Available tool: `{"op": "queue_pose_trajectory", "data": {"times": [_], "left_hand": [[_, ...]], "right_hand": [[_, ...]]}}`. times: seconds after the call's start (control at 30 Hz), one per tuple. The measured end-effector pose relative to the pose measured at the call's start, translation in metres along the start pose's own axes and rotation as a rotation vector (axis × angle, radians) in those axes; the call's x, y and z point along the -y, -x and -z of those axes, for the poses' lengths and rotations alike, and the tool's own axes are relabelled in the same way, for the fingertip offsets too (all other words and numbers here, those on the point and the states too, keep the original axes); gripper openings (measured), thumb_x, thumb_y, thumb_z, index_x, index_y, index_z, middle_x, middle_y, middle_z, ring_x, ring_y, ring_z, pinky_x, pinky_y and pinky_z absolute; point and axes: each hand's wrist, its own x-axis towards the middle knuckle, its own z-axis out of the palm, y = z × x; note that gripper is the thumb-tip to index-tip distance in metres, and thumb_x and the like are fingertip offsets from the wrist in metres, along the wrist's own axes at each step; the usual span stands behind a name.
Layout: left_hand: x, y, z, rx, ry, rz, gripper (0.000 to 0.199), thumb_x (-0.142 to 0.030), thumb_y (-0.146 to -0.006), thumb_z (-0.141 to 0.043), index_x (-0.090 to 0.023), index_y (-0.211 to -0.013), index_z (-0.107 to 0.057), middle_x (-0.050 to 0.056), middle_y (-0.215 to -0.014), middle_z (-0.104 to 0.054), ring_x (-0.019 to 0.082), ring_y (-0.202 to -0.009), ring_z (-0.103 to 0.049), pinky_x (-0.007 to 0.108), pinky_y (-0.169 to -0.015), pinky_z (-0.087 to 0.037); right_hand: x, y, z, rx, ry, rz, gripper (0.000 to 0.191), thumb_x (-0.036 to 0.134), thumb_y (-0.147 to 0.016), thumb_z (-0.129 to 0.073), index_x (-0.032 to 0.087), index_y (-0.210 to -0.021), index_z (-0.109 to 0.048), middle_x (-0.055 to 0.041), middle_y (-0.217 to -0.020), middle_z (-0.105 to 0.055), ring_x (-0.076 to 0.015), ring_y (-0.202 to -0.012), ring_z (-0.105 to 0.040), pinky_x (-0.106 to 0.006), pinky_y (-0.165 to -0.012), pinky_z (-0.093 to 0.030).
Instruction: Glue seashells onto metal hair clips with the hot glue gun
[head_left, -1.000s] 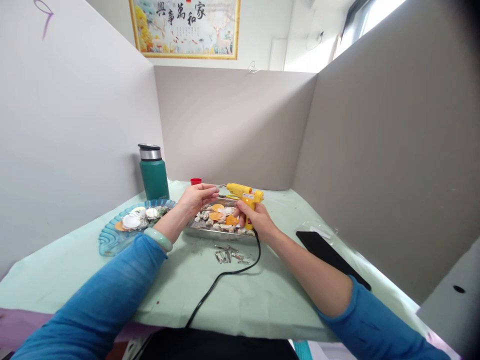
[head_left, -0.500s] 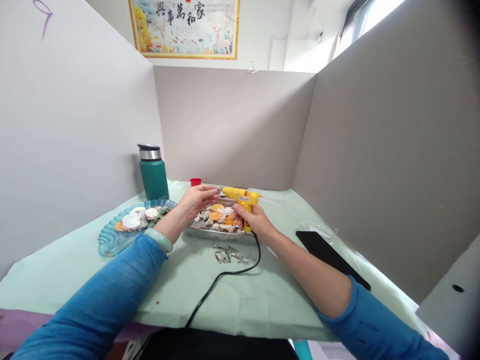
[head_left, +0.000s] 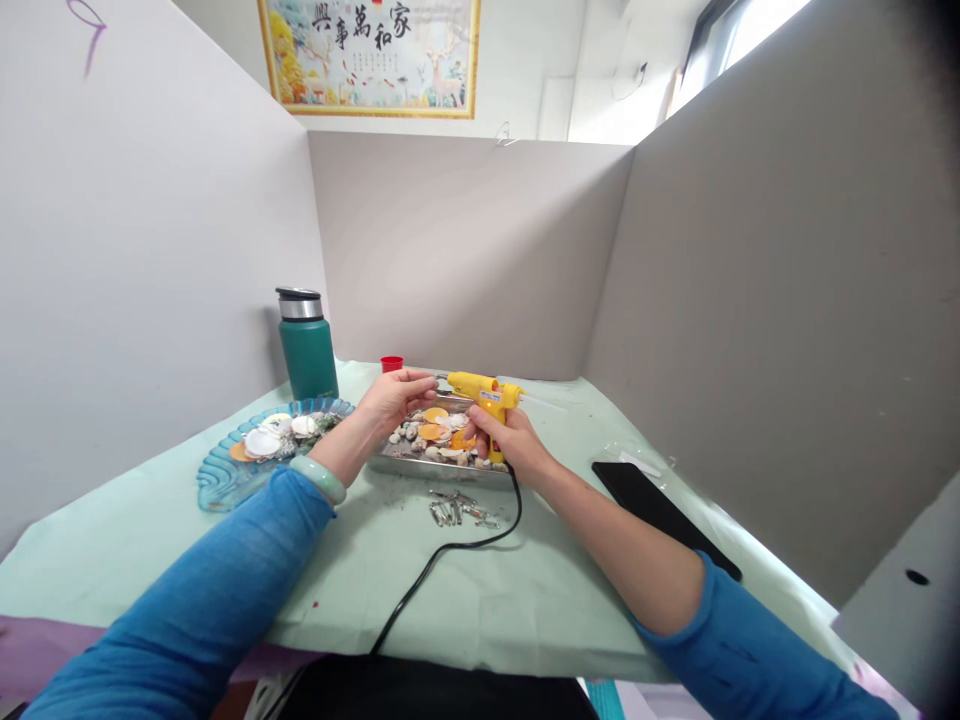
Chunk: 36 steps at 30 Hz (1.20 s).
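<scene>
My right hand [head_left: 510, 437] is wrapped round the handle of a yellow hot glue gun [head_left: 474, 386], whose nozzle points left. A clear glue stick [head_left: 544, 403] sticks out of its back end. Just off the nozzle, the fingertips of my left hand [head_left: 397, 393] are pinched together; what they hold is too small to make out. Both hands are above a metal tray [head_left: 420, 468] of shells [head_left: 431, 432] in white and orange. In front of the tray, several small silvery metal clips or pins [head_left: 454, 510] lie in a loose pile.
A blue glass dish [head_left: 217, 485] of shells stands left, with a green bottle [head_left: 307, 358] behind it. A red cup [head_left: 391, 364] is at the back. The gun's black cord [head_left: 442, 550] crosses the table front. A black flat object [head_left: 660, 515] lies right. Grey partitions [head_left: 472, 250] surround the table.
The glue gun has shifted slightly right, so its nozzle sits a little farther from my left fingertips. My left hand has barely moved.
</scene>
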Motion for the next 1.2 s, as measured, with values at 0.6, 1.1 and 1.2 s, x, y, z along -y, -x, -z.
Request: {"op": "queue_pose_trajectory", "data": {"times": [0.6, 1.1, 1.2], "left_hand": [[-0.0004, -0.0006, 0.0015, 0.006, -0.002, 0.001, 0.01, -0.002, -0.068, -0.069, -0.009, -0.072, -0.063, 0.006, -0.067, -0.067, 0.009, -0.055, -0.06, 0.021, -0.059, -0.052], [-0.0001, -0.0007, 0.001, -0.001, 0.039, 0.017, 0.008, -0.002, -0.071, -0.067, -0.009, -0.073, -0.064, 0.003, -0.063, -0.064, 0.008, -0.054, -0.059, 0.018, -0.057, -0.052], [-0.0006, -0.0002, 0.0003, -0.003, 0.038, 0.017, 0.009, -0.001, -0.07, -0.066, -0.01, -0.071, -0.064, 0.003, -0.062, -0.064, 0.008, -0.055, -0.059, 0.019, -0.058, -0.052]], "right_hand": [[0.0019, 0.001, -0.0005, -0.002, 0.027, -0.01, 0.042, 0.054, -0.081, -0.054, 0.017, -0.066, -0.066, 0.0014, -0.043, -0.053, -0.0075, -0.04, -0.046, -0.022, -0.047, -0.039], [0.0002, 0.0008, -0.0006, -0.032, 0.022, -0.005, 0.042, 0.055, -0.079, -0.055, 0.018, -0.065, -0.065, 0.0012, -0.043, -0.053, -0.0086, -0.041, -0.047, -0.022, -0.046, -0.038], [-0.0002, 0.0011, -0.0002, -0.019, 0.036, -0.017, 0.041, 0.055, -0.08, -0.055, 0.017, -0.066, -0.066, 0.0008, -0.044, -0.053, -0.0085, -0.042, -0.046, -0.023, -0.047, -0.038]]}}
